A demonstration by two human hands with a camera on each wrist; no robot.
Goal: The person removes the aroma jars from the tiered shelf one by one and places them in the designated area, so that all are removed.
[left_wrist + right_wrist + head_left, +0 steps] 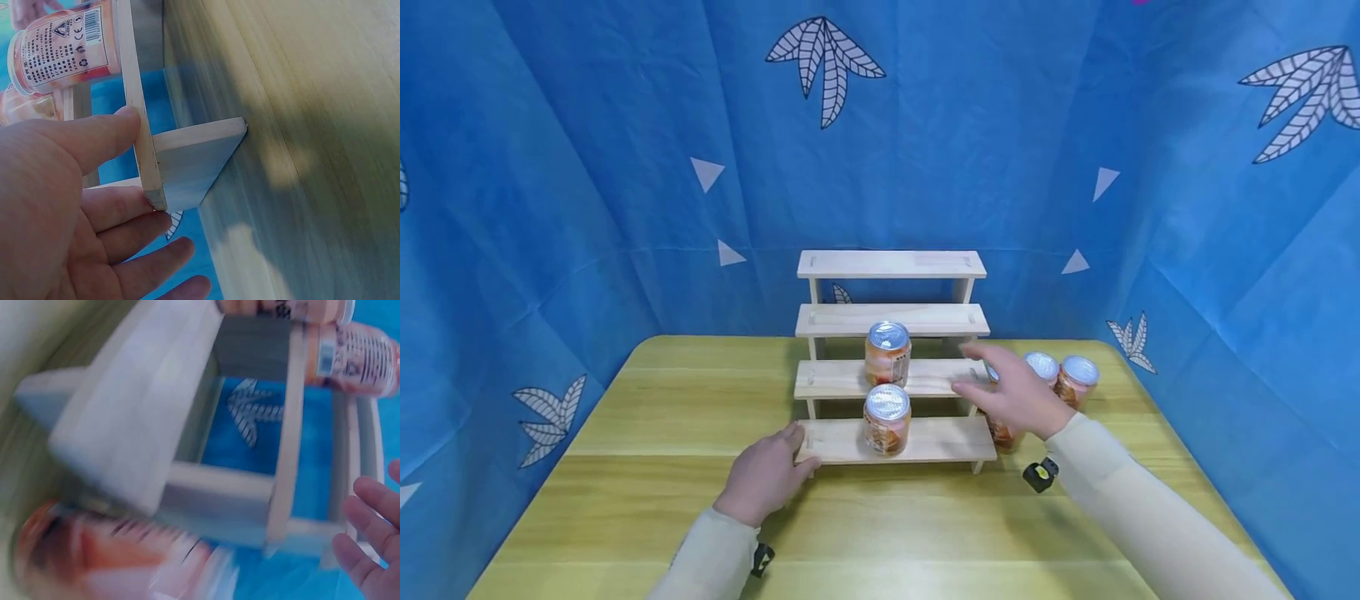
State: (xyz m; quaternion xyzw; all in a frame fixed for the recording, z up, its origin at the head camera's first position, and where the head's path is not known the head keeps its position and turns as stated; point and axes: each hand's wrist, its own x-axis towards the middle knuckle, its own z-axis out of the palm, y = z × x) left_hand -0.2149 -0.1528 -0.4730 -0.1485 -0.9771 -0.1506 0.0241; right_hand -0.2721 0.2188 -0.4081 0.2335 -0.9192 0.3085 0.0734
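A pale wooden four-step display shelf [940, 439] stands on the table. One orange-labelled can [886, 421] with a silver lid is upright on its lowest step, and a similar can [887, 354] stands on the step above. My left hand [766, 471] holds the left end of the lowest step; in the left wrist view the thumb [106, 134] lies against the board's edge and the index finger touches its corner. Fingers spread and holding nothing, my right hand [1018, 392] hovers by the shelf's right side. Beneath it a can [1004, 435] is partly hidden.
More of these cans [1077, 379] stand on the wood-grain table [700, 400] right of the shelf, partly covered by my right hand. Blue patterned cloth [962, 150] hangs behind and on both sides. The shelf's upper two steps [887, 264] rise toward the back.
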